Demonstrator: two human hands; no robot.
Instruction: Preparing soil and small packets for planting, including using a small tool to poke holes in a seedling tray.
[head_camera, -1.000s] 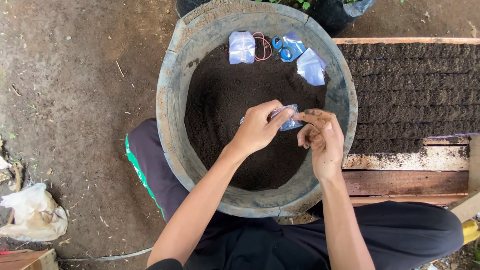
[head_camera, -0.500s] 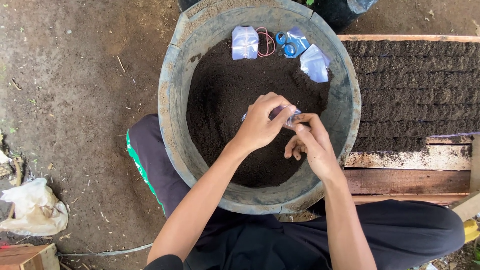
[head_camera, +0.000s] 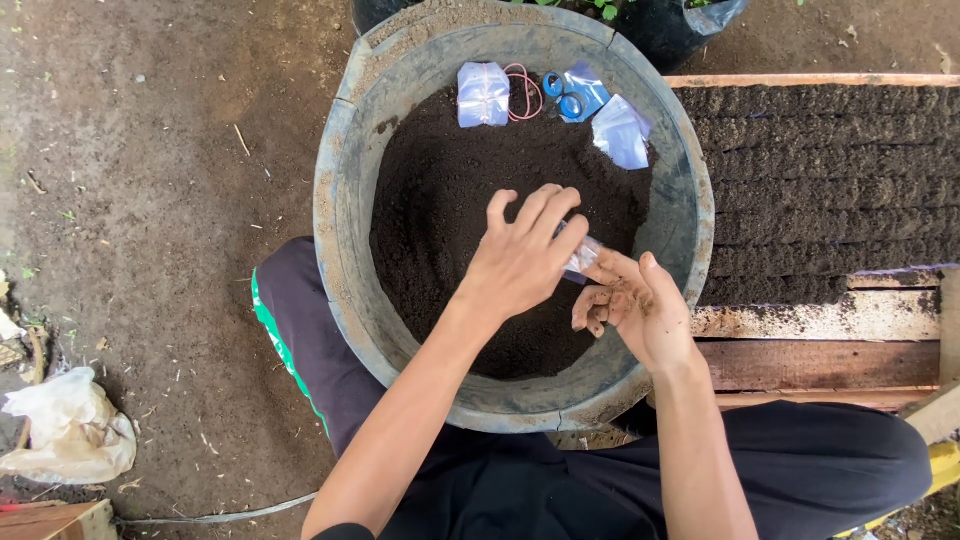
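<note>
A small clear plastic bag (head_camera: 583, 257) is being held over the dark soil (head_camera: 450, 210) in the big round grey tub (head_camera: 340, 210), pinched between the left hand (head_camera: 522, 255) and the right hand (head_camera: 635, 305). The left hand's grip is closed over the top of the bag with the fingers draped across it, so most of the bag is hidden; the right hand's grip is about half curled, thumb and forefinger on the bag's lower corner, with soil stuck all over the palm. For this step, it looks like the bag is best kept low over the tub so anything spilled drops back into the soil, and the mouth should be held wide with the fingertips rather than crushed flat, since thin plastic like that folds shut easily. Honestly can't tell how full the bag is from here. At the far rim, more small plastic bags (head_camera: 483, 95) are lying on the soil, with a red rubber band (head_camera: 522, 92), blue-handled scissors (head_camera: 565, 97) and another bag (head_camera: 622, 130). The tub is set on bare dirt ground (head_camera: 150, 180), no table involved. To the right, rows of filled dark soil packs (head_camera: 820, 180) are lined up beside wooden planks (head_camera: 800, 320), and a crumpled white plastic bag (head_camera: 65, 430) is lying at the left.
</note>
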